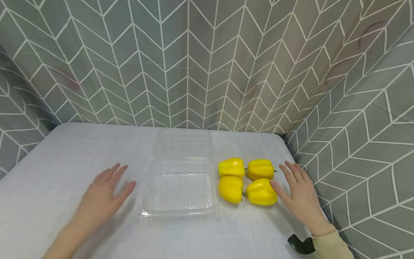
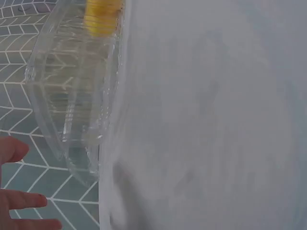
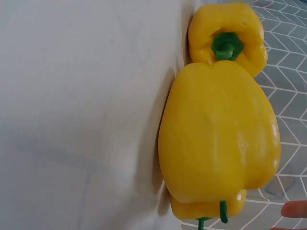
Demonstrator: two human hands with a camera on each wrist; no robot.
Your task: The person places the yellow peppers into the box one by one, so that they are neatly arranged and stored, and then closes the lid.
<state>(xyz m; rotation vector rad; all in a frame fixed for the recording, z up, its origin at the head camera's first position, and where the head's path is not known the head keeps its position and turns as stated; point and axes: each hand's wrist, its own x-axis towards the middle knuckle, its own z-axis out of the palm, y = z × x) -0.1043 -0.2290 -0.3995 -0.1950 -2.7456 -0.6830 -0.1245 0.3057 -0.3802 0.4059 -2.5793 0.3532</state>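
Note:
A clear plastic clamshell container (image 1: 182,194) lies unfolded on the table, its lid (image 1: 184,145) laid back behind the base. To its right several yellow bell peppers sit in two rows, among them a front-left pepper (image 1: 231,189) and a front-right pepper (image 1: 261,192). My left hand (image 1: 101,196) hovers left of the container, fingers spread and holding nothing. My right hand (image 1: 300,196) is beside the front-right pepper, its thumb at that pepper's edge; contact cannot be told. In the right wrist view a large pepper (image 3: 216,134) partly hides others.
A white cloth (image 1: 226,233) covers the table. Patterned grey curtains (image 1: 200,72) hang behind it and along the right side. Near my right sleeve (image 1: 331,246) a black curved object (image 1: 300,245) shows at the wrist.

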